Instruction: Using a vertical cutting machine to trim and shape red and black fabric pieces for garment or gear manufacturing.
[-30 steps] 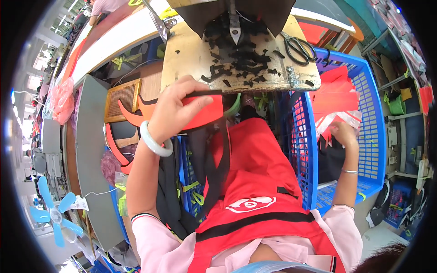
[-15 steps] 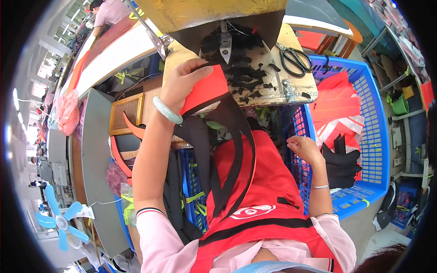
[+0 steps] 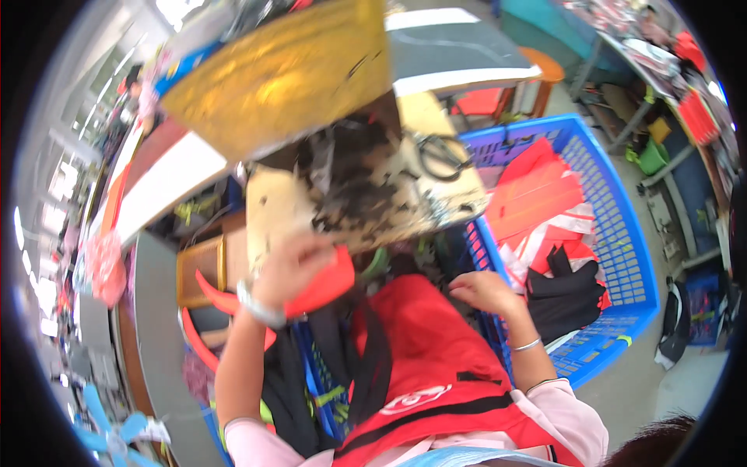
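My left hand point(image 3: 294, 268), smeared by motion, is closed at the top of a red fabric piece point(image 3: 334, 282) just below the worktable's front edge. Black fabric strips point(image 3: 373, 366) hang below it over my red apron point(image 3: 424, 335). Loosely curled and holding nothing I can see, my right hand point(image 3: 486, 294) hovers beside the left wall of a blue plastic basket point(image 3: 626, 307). On the worktable point(image 3: 272, 214), black scraps point(image 3: 358, 187) lie scattered under a yellow machine cover point(image 3: 280, 78). Black-handled scissors point(image 3: 442, 158) rest at the table's right side.
Red, white and black fabric pieces point(image 3: 537, 194) fill part of the basket. To my left are a wooden-framed panel point(image 3: 201, 276), curved red strips point(image 3: 206, 342) and a grey cabinet side point(image 3: 167, 335). A blue fan point(image 3: 113, 428) stands at lower left.
My left hand has come down and toward me from the machine, bringing the fabric piece with it. My right hand has shifted slightly left and lower. The whole view has turned.
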Tool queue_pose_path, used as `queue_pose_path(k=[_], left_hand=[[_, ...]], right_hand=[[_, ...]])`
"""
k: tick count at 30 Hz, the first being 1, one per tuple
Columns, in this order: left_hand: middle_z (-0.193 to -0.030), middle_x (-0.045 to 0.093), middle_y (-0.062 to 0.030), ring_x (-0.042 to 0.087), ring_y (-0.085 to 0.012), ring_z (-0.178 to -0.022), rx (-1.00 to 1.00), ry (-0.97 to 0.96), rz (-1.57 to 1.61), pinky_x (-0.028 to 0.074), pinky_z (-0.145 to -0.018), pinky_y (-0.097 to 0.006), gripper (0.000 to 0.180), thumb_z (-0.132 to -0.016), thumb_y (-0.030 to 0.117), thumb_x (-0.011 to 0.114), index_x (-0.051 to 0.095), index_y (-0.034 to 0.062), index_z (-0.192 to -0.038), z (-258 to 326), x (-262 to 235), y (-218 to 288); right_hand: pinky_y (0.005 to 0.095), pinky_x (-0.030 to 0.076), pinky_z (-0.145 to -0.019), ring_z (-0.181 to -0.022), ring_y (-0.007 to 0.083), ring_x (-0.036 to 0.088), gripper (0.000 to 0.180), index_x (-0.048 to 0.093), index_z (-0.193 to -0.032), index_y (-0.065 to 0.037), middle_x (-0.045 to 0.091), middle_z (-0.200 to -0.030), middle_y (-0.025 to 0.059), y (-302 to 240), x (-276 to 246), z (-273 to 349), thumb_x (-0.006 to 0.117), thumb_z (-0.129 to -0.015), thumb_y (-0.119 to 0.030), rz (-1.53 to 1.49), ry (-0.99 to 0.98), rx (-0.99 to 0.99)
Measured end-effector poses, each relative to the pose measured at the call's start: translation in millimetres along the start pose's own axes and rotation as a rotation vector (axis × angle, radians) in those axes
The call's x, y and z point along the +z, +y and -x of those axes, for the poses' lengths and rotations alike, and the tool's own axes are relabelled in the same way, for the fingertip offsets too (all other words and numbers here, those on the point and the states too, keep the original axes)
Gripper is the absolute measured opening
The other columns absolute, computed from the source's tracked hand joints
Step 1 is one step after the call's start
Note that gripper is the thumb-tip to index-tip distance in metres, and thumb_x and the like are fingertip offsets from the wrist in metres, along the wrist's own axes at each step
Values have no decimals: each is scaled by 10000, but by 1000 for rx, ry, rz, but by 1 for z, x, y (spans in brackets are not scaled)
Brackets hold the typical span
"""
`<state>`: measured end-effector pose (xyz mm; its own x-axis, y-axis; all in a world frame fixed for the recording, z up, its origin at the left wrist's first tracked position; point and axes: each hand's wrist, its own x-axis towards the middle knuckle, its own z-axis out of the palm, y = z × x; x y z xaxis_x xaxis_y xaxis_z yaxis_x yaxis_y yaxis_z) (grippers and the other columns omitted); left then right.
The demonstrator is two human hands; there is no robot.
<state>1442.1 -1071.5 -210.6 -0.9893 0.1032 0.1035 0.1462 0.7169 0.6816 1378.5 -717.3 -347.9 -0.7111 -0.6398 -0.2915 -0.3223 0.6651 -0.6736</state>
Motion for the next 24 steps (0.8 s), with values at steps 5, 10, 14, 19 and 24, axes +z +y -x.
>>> queue_pose_path(k=[5, 10, 14, 19, 24], left_hand=[[-812, 585, -75, 603, -242, -746, 347, -355, -565, 499, -648, -370, 94, -794, 152, 599, 646, 90, -847, 81, 85, 78], [-983, 614, -153, 608, -276, -975, 529, -460, -998, 490, -856, -390, 232, -791, 130, 549, 651, 37, -979, 122, 140, 81], [-1047, 620, -149, 602, -284, -1026, 587, -351, -990, 463, -941, -403, 279, -823, 162, 525, 636, 42, -1050, 136, 143, 80], [-1207, 546, -147, 550, -316, -1110, 570, 163, -174, 443, -987, -432, 496, -739, 157, 724, 578, 35, -1198, 171, 144, 44], [-1341, 501, -196, 439, -393, -1281, -19, 414, -171, 324, -1084, -480, 671, -736, 156, 778, 483, 23, -1323, 142, 196, 4]], right_hand=[[324, 513, -867, -949, 223, 680, 376, 684, -1097, -1, 711, -1011, 146, -108, 0, -20, 593, -948, -334, -617, -189, -440], [453, 515, -729, -807, 397, 655, 469, 663, -900, 42, 669, -836, 243, -214, 36, -12, 653, -869, -426, -121, -512, -792], [461, 499, -685, -786, 443, 606, 443, 607, -811, 43, 625, -795, 271, -206, 46, -2, 648, -885, -392, -134, -427, -859], [316, 512, -812, -893, 119, 611, 322, 645, -1085, 17, 694, -975, 80, -139, -4, 50, 675, -927, -261, -816, -114, -517], [299, 485, -929, -1053, 105, 591, 319, 637, -1209, -34, 668, -1134, 24, -49, 38, 75, 680, -930, -184, -1087, 98, -267]])
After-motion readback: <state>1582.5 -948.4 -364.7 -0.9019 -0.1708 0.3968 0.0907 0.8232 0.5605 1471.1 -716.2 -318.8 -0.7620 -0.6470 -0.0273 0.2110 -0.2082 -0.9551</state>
